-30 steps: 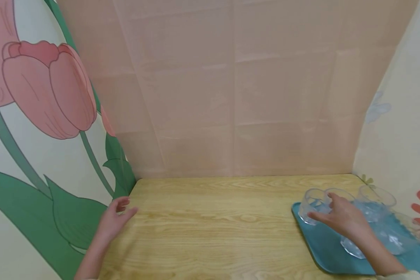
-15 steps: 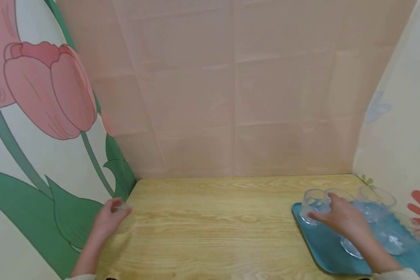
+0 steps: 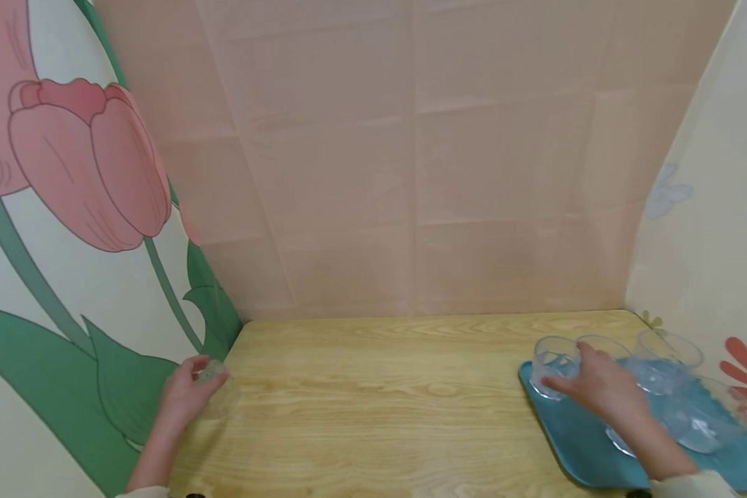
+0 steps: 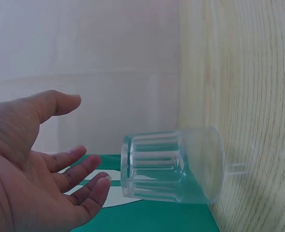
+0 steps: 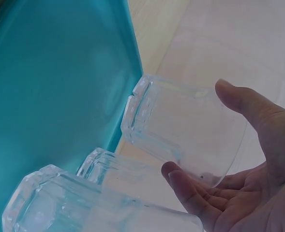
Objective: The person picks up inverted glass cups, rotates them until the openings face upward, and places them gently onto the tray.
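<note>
In the left wrist view a clear plastic cup (image 4: 154,166) stands upside down, its rim on the wood-grain table (image 3: 373,401). My left hand (image 4: 60,169) is apart from its base, fingers loosely spread. From the head view, my left hand (image 3: 187,394) is beside that cup (image 3: 214,401). Over the teal tray (image 3: 557,443) at the right, my right hand (image 3: 610,394) pinches a clear cup (image 3: 546,370) between thumb and fingers. The right wrist view has the thumb on one side of this cup (image 5: 181,121) near its rim and fingertips on the other.
More clear cups stand on the tray, one cup (image 3: 669,356) at the back right and another cup (image 5: 84,208) close beside the held one. A clear flared bowl (image 3: 709,422) is near the tray's right side. A pink sheet (image 3: 411,173) hangs behind the table.
My left hand has drawn back to the left, letting go of the upside-down cup, which now shows beside it. My right hand and its cup have shifted slightly left.
</note>
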Tool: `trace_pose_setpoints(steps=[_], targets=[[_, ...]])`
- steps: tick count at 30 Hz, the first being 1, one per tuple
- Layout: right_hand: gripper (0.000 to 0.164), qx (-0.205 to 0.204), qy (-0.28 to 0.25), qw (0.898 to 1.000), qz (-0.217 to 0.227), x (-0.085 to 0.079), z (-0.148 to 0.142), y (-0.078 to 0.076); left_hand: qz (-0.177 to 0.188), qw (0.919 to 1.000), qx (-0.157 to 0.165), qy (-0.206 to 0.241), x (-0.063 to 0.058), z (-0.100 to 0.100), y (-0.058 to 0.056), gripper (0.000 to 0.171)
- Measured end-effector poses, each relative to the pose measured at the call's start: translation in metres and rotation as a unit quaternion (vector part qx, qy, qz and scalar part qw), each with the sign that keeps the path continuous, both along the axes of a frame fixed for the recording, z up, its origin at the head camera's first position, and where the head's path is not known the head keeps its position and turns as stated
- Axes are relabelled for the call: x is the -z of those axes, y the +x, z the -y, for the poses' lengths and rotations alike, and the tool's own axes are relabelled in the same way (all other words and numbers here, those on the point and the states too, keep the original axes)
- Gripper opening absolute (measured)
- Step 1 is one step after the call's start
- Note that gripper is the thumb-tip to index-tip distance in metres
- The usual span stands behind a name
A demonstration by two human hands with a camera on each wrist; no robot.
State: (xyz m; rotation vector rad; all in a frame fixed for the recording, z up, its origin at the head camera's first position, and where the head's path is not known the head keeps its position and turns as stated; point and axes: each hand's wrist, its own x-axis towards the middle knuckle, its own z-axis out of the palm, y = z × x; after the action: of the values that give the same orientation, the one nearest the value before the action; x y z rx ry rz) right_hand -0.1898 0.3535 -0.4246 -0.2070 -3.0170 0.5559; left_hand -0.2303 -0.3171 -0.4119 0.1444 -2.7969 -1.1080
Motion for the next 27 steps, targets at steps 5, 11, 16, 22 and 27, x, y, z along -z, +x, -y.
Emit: trace_pose_setpoints(steps=[5, 11, 16, 22, 27], targets=[[0.129, 0.012, -0.001, 1.000, 0.007, 0.000, 0.002, -0.001, -0.008, 0.9998, -0.006, -0.015, 0.004, 0.006, -0.002, 0.073], [0.131, 0.020, 0.000, 1.000, 0.007, 0.004, 0.001, -0.003, -0.009, 0.9989, -0.017, -0.042, 0.008, 0.012, -0.004, 0.074], [0.132, 0.027, 0.002, 1.000, 0.001, 0.005, 0.000, -0.006, -0.002, 0.9980, -0.018, -0.060, 0.009, 0.014, -0.005, 0.074], [0.133, 0.030, 0.009, 1.000, 0.004, 0.009, -0.001, -0.011, 0.005, 0.9973, -0.015, -0.072, 0.011, 0.016, -0.006, 0.076], [0.132, 0.026, 0.010, 1.000, -0.002, 0.012, -0.002, -0.014, 0.014, 0.9965, -0.015, -0.081, 0.012, 0.018, -0.008, 0.078]])
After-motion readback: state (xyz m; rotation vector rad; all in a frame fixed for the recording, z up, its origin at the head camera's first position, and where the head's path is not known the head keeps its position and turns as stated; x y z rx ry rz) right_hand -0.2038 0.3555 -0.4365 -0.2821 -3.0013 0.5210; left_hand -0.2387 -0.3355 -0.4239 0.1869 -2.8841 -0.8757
